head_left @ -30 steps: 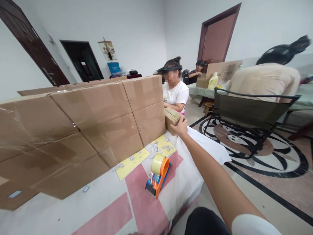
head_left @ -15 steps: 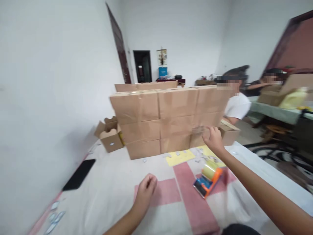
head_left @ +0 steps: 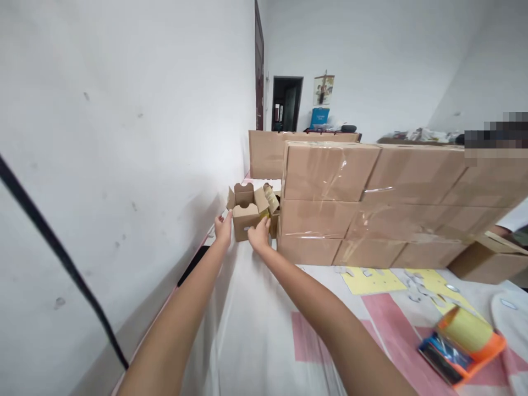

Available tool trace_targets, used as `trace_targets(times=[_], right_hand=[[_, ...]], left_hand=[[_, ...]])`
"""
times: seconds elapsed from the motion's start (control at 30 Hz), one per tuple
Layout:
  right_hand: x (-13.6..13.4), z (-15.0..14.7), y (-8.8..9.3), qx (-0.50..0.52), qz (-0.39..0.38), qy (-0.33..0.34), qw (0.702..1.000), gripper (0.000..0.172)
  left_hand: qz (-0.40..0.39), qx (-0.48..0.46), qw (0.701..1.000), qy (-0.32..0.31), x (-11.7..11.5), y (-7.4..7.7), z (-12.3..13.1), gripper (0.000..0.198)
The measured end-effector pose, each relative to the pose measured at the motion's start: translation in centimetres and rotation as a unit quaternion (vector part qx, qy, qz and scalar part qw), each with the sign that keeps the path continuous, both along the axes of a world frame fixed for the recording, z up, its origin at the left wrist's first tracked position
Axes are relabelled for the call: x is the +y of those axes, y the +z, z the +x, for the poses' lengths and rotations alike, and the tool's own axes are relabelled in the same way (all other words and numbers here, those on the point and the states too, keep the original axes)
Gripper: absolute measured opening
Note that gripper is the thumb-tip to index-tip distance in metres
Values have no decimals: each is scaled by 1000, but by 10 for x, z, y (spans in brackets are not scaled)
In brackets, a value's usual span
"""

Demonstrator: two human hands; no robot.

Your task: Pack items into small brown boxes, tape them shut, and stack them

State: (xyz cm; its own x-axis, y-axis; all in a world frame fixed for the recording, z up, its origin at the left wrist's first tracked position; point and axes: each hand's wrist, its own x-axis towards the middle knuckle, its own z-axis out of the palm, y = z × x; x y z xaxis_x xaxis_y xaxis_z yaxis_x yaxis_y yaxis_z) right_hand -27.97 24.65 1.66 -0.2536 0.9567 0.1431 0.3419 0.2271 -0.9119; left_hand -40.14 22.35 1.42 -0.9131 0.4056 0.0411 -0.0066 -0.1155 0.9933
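A small open-topped cardboard box (head_left: 243,225) stands by the wall at the far left of the table, its flaps folded up and outward. Both arms stretch out to it. My left hand (head_left: 223,226) grips its left side, and my right hand (head_left: 259,234) holds its front right side; some fingertips are hidden. Just right of it, partly covered, is another opened box (head_left: 274,220) with something yellowish near it. Close by rises a wall of stacked, taped cardboard boxes (head_left: 322,220).
A tape dispenser (head_left: 466,341) with a wide yellowish roll lies at the lower right. Tape scraps lie around yellow sheets (head_left: 371,280). A black flat object (head_left: 193,267) rests along the wall. At the right are an open carton (head_left: 490,258) and a co-worker's sleeve (head_left: 513,223).
My view has turned left. Both hands have moved to the small open box: the right came away from the stacked boxes, the left reached forward from above the table.
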Motion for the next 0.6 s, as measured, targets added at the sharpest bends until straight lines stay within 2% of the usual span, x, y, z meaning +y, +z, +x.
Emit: trace_targets(times=[0.07,0.13,0.2,0.3,0.47,0.6], right_hand=[[15,-13,-7,24,-17,-35,999,85],[26,-16,-15,29,-15,-37,999,86],[33,-16,-24,39,-12,-38,998,87],[42,-18,-30,63,-11,-46,997,87],[55,-23,-21,64,-25,-51,996,67],[50,-23,-14,32,-37,-52,997,56]], left_hand=[[9,-14,999,-30,18,-2,-6,37],[14,-28,997,-70,28,-5,-9,33],[17,-43,994,-101,31,-9,-12,29],[24,-58,992,-112,28,-12,-18,26],[26,-75,990,-118,24,-11,-26,26],[32,-72,992,-98,11,-5,-26,23]])
